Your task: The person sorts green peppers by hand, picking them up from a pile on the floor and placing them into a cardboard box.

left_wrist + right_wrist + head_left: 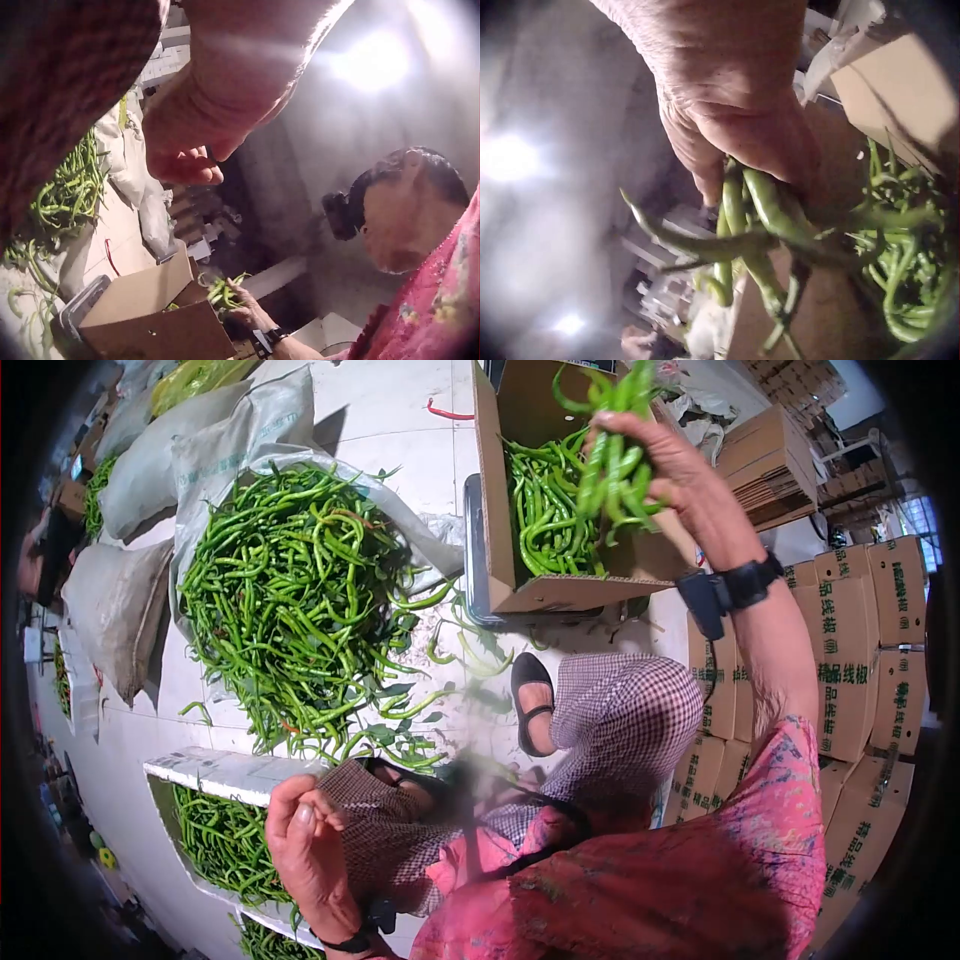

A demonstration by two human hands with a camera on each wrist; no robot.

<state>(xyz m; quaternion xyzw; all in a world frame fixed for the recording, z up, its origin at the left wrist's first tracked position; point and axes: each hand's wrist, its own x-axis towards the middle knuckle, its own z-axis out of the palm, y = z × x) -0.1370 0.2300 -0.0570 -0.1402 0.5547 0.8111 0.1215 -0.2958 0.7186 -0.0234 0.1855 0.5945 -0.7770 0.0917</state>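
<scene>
My right hand (665, 455) grips a bunch of long green chili peppers (617, 465) above an open cardboard box (560, 595). More green chilies (545, 510) lie inside that box. In the right wrist view, the held chilies (739, 225) stick out below the palm. My left hand (312, 850) is raised over a white foam box (215, 775) of chilies, its fingers loosely bent with nothing in them. A large heap of green chilies (290, 600) spreads over a white sack on the floor, to the left of the cardboard box.
Beneath the cardboard box is a dark-rimmed flat base (472, 550). Stacked printed cartons (845, 660) stand at the right, with flattened cardboard (765, 465) behind. Full sacks (165, 455) line the back left. One red chili (450, 412) and scattered green ones lie on the floor.
</scene>
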